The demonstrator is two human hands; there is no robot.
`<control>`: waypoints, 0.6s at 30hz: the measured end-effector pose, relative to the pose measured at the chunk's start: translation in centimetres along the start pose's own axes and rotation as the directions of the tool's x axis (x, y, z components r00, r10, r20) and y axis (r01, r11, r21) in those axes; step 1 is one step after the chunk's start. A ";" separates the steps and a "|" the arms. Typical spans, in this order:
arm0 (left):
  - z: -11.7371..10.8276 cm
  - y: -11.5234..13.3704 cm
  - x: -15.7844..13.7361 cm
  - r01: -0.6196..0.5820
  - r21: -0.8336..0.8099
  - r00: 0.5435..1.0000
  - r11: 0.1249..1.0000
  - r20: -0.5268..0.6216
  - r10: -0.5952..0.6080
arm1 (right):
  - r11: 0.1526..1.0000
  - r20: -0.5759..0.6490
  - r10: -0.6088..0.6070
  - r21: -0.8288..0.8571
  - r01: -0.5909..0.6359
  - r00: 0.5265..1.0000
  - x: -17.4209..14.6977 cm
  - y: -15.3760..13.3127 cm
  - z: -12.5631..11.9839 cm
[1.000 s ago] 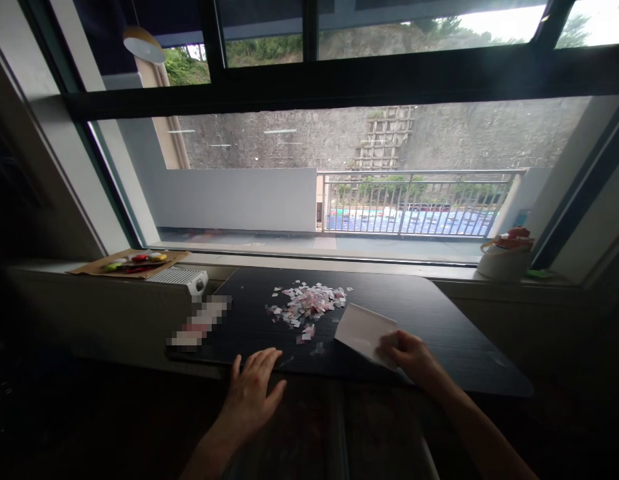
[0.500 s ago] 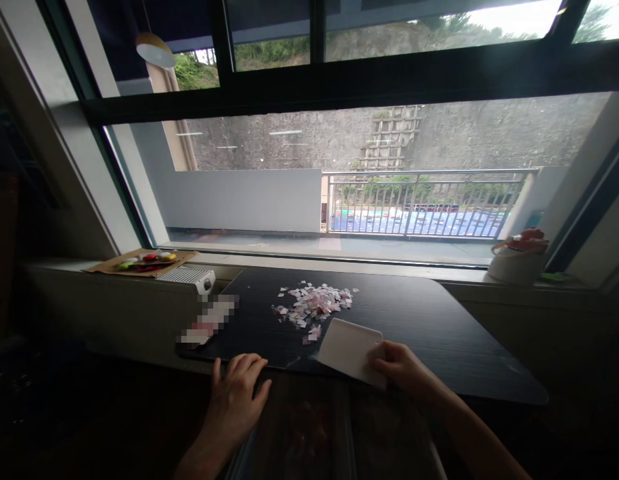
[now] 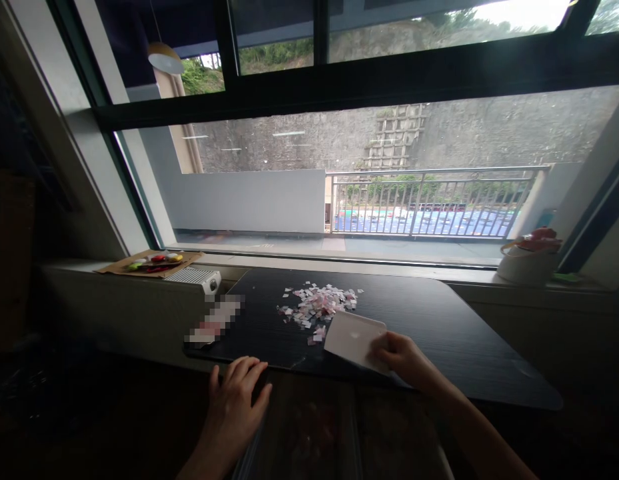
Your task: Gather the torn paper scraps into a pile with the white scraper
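Observation:
My right hand (image 3: 402,359) is closed round the right end of a white flat scraper (image 3: 354,339). The scraper's far left corner is close to a heap of small pale pink and white paper pieces (image 3: 322,300), which lies on a black table (image 3: 414,313). A few pieces (image 3: 318,335) sit apart from the heap, just left of the scraper. At the table's near edge is my left hand (image 3: 240,393), palm down and fingers spread, with nothing in it.
A blurred-out strip (image 3: 214,323) lies at the table's left end. Beyond it, a white slotted box (image 3: 196,277) and brown cardboard (image 3: 114,267) with coloured items rest by the sill. A white container (image 3: 529,260) stands right. Under the near edge is a dim clear bin (image 3: 309,427).
My right hand has moved the scraper slightly forward, nearer the paper heap. The whole view has shifted a little; my left hand stays spread at the edge.

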State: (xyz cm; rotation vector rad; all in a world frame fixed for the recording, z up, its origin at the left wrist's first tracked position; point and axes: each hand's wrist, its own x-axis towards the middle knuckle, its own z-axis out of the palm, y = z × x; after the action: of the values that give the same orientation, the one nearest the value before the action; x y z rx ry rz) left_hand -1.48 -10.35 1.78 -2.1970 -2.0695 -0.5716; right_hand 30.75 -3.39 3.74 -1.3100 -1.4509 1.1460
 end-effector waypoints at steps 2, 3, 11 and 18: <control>0.1 0.0 -0.1 -0.001 -0.006 1.000 1.000 0.008 0.001 | 0.999 0.007 0.017 -0.033 -0.017 1.000 0.6 -0.2 0.2; 0.2 0.0 -0.1 -0.004 -0.010 1.000 1.000 0.009 0.004 | 0.999 0.015 0.025 -0.041 -0.024 1.000 0.8 -0.3 0.3; 0.6 -0.1 -0.1 0.000 -0.040 1.000 0.999 -0.010 0.000 | 0.995 0.095 0.081 -0.061 -0.075 0.992 0.7 -1.2 1.3; 0.5 0.1 0.1 0.000 -0.034 1.000 0.999 -0.004 0.000 | 0.997 0.170 0.077 -0.030 -0.073 0.983 0.8 -0.7 2.3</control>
State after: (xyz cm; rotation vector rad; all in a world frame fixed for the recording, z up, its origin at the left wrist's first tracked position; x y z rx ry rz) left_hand -1.29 -10.12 1.31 -2.2125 -2.0734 -0.6150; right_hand 28.30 -2.82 3.91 -1.3184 -1.5533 1.3213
